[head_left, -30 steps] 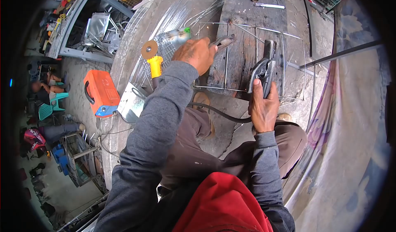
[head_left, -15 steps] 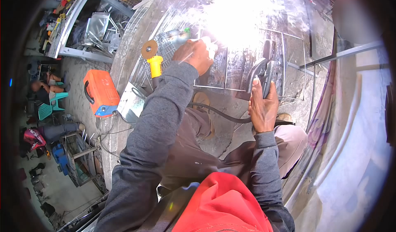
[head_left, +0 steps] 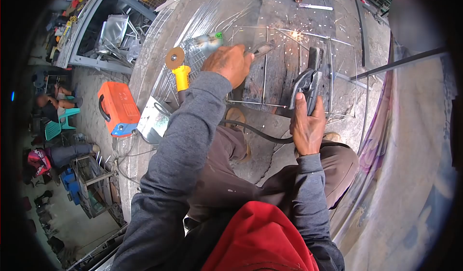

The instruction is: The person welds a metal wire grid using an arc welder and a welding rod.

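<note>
My right hand (head_left: 308,124) is wrapped round a black welding electrode holder (head_left: 307,84), whose cable (head_left: 260,135) runs off to the left between my legs. My left hand (head_left: 226,64) is closed on a worn grey tool that looks like pliers (head_left: 262,50), mostly hidden by the fingers. Ahead of both hands, a thin metal rod frame (head_left: 264,80) lies across a scorched wooden board (head_left: 282,15). Orange sparks (head_left: 296,34) scatter from a glowing spot on the frame's far side. No electrode can be made out clearly in the holder.
Left of my left hand stand a yellow angle grinder (head_left: 182,77) and an orange welding machine (head_left: 119,108). Loose metal rods (head_left: 205,18) lie beyond. A slim marker-like stick (head_left: 316,7) rests on the board. Cloth (head_left: 405,150) hangs at right; people sit at far left.
The blinding white welding glare has gone, leaving a small glowing spot and flying sparks. The frame and board now show plainly. Both hands have stayed nearly in place.
</note>
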